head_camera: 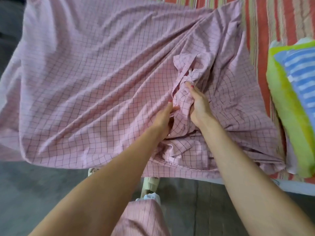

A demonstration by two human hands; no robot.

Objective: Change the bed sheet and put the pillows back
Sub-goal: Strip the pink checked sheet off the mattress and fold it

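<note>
A grey floor point(42, 193) is running along the near side of the bed, and the striped red, green and cream mattress point(276, 19) is showing bare at the far right. A pink checked sheet point(85, 65) is lying spread over most of the mattress, its left part hanging off the edge toward the floor — creases are fanning out from a bunched ridge near the middle. Both arms are reaching in from below. The right hand point(198, 103) is gripping that ridge, its fingers curled round the gathered cloth and the thumb lying along the top of the fold. The left hand point(164, 117) is lying just beside it, touching the same bunch; its fingers are partly buried in the fabric, so I cannot tell whether they are closed on the cloth or only pressing against it. At the right edge a pillow point(293, 103) in lime green with blue and white stripes is resting on the mattress, just beside the sheet's crumpled edge. Below the hands a pale bed frame piece point(150, 184) is peeking out under the sheet, and pink striped clothing point(141, 218) is showing at the bottom.
</note>
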